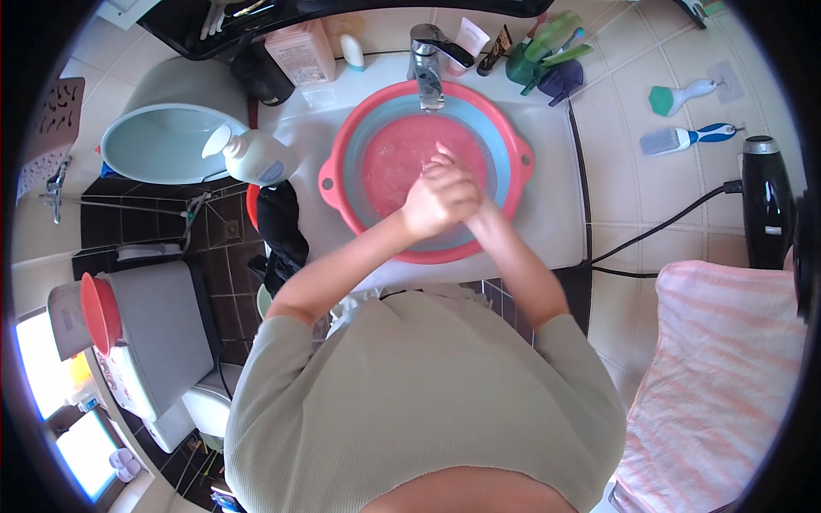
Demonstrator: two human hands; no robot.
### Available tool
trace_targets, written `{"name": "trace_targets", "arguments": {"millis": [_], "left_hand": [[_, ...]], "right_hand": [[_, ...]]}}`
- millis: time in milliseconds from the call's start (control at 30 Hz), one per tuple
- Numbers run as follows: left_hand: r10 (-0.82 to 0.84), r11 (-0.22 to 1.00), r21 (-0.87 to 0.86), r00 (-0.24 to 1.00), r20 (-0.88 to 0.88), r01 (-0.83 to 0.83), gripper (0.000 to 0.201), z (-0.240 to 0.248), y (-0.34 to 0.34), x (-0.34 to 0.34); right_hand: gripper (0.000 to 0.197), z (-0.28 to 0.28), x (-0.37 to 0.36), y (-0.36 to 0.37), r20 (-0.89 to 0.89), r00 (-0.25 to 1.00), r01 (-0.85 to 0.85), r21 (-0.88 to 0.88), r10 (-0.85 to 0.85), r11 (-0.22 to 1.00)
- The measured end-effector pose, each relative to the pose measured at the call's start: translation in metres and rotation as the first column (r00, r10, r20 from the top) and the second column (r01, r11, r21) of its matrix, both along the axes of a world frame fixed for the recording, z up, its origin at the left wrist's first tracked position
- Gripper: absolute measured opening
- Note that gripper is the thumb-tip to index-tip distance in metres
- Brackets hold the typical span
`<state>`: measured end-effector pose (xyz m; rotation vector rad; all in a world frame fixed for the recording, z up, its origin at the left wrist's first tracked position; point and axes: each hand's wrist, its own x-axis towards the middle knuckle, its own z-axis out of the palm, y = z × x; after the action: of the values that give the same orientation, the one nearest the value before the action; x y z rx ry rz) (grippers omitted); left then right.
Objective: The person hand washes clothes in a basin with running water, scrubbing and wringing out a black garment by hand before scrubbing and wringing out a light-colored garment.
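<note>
My hands are clasped together above a round pink and blue basin (521, 162) that stands in the white sink. My left hand (428, 203) is closed over my right hand (472, 208), with its fingers wrapped round it. Most of the right hand's fingers are hidden under the left, and one or two fingertips stick up on the far side. Shallow water with a few suds lies on the basin's pink bottom. Behind the basin, the chrome faucet (427, 64) reaches over its rim; no stream of water shows.
To the left stand a white pump bottle (259, 158), a large pale bucket (175, 141) and dark cloth (280, 227). Green cups with brushes (528, 64) stand behind. Along the right are hanging brushes (688, 137), a black hair dryer (765, 201) with its cord, and a pink striped towel (718, 376).
</note>
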<state>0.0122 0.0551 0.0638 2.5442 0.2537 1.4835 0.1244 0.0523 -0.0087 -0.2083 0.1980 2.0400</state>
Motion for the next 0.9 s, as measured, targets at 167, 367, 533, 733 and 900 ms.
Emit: {"name": "trace_targets", "arguments": {"millis": [167, 367, 533, 733, 900], "left_hand": [[-0.226, 0.937, 0.21, 0.942, -0.246, 0.28, 0.01, 0.002, -0.012, 0.007], [-0.206, 0.777, 0.413, 0.811, -0.547, 0.475, 0.013, -0.028, -0.017, 0.02], [-0.155, 0.695, 0.432, 0.707, -0.69, 0.574, 0.016, -0.061, -0.012, 0.029], [-0.097, 0.647, 0.53, 0.749, -0.655, 0.547, 0.012, -0.077, 0.006, 0.03], [-0.236, 0.844, 0.22, 0.707, -0.667, 0.49, 0.012, -0.063, -0.002, 0.01]], "right_hand": [[0.042, 0.052, 0.011, 0.007, 0.373, 0.759, -0.531, -0.119, 0.533, 0.839], [0.039, 0.05, 0.002, 0.012, 0.749, 0.422, -0.535, -0.249, 0.511, 0.807], [0.036, 0.02, -0.001, 0.009, 0.956, 0.144, -0.461, -0.163, 0.254, 0.873], [0.04, 0.004, 0.015, 0.024, 0.831, 0.434, -0.303, -0.228, 0.347, 0.925], [0.04, -0.003, 0.026, 0.016, 0.462, 0.766, -0.333, -0.308, 0.446, 0.891]]}}
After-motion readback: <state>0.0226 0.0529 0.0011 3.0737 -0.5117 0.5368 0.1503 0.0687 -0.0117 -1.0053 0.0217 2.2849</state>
